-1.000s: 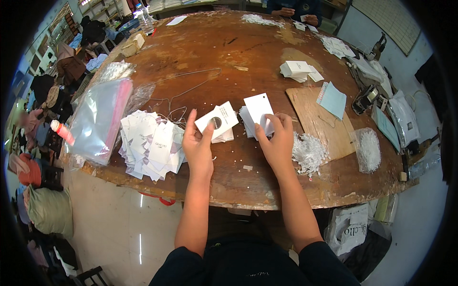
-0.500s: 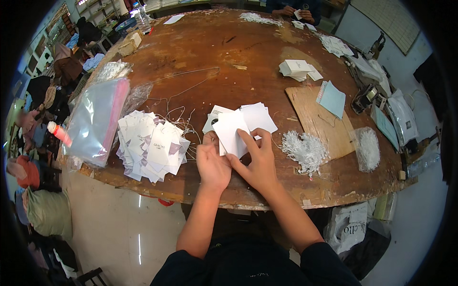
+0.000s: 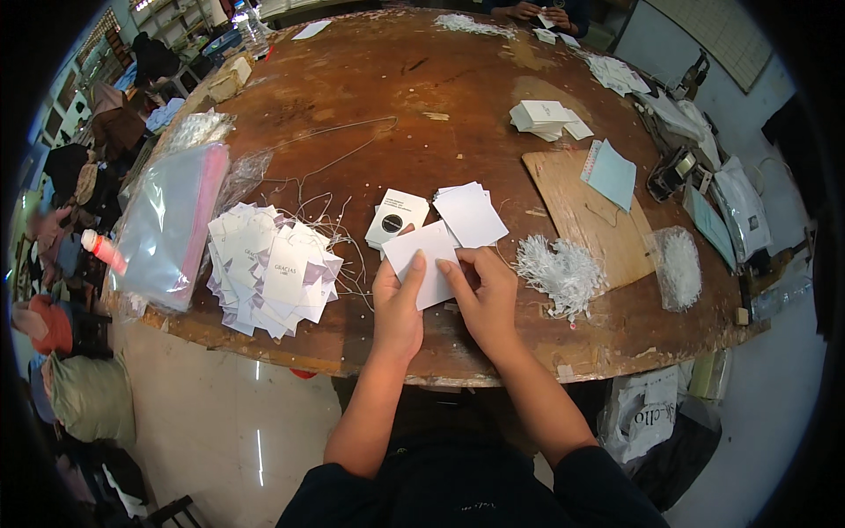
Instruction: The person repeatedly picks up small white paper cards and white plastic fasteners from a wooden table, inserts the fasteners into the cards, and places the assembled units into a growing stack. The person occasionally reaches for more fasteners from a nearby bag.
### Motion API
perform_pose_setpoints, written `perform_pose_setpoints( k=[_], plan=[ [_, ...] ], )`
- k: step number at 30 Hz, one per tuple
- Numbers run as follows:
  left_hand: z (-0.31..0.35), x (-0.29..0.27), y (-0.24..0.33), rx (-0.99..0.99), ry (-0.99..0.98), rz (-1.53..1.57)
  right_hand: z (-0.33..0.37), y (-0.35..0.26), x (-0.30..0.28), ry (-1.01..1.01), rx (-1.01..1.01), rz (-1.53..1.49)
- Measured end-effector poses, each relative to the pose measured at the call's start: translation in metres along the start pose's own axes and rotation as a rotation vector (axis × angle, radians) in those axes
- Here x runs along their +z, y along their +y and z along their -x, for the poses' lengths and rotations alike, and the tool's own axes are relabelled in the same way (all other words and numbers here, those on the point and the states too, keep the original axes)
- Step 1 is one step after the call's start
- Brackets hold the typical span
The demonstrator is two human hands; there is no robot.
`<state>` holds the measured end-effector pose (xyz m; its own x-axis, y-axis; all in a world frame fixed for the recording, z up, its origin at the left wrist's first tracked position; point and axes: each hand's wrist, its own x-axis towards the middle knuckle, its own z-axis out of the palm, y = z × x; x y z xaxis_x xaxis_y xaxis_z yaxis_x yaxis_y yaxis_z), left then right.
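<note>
My left hand and my right hand hold a blank white card tag between them, each thumb pressing on its face. Whether one card or more is in the grip, I cannot tell. Just beyond lie two small stacks: printed cards with a black round mark on the left, and blank white cards on the right. To the left spreads a heap of printed tags with strings attached. Beside my right hand sits a bundle of white tag strings.
Clear plastic bags lie at the left with a red-capped bottle. On the right are a wooden board, a light blue booklet, a bagged string bundle and a card stack. Across the table are another person's hands.
My left hand has turned and brought its thumb onto the card's face. The card has come slightly nearer me, uncovering more of the printed stack. The view has shifted a little.
</note>
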<state>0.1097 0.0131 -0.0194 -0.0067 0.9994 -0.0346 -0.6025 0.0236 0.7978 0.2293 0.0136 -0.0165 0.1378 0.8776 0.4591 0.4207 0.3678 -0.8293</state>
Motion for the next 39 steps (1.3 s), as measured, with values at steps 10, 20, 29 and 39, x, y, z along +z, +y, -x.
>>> perform_pose_setpoints(
  k=[10, 20, 29, 39],
  plan=[
    [0.003, -0.003, 0.003, -0.038, -0.084, -0.115, -0.005, 0.009, -0.005, -0.079, 0.413, -0.548],
    [0.008, -0.007, -0.001, -0.128, -0.116, -0.288, -0.006, 0.008, -0.012, -0.004, 0.464, -0.755],
    [0.003, -0.019, -0.01, -0.062, -0.158, -0.328, -0.006, 0.018, -0.011, 0.032, 0.451, -0.811],
    [0.004, -0.012, -0.006, -0.06, -0.03, -0.264, -0.005, 0.016, -0.011, 0.007, 0.453, -0.771]
  ],
)
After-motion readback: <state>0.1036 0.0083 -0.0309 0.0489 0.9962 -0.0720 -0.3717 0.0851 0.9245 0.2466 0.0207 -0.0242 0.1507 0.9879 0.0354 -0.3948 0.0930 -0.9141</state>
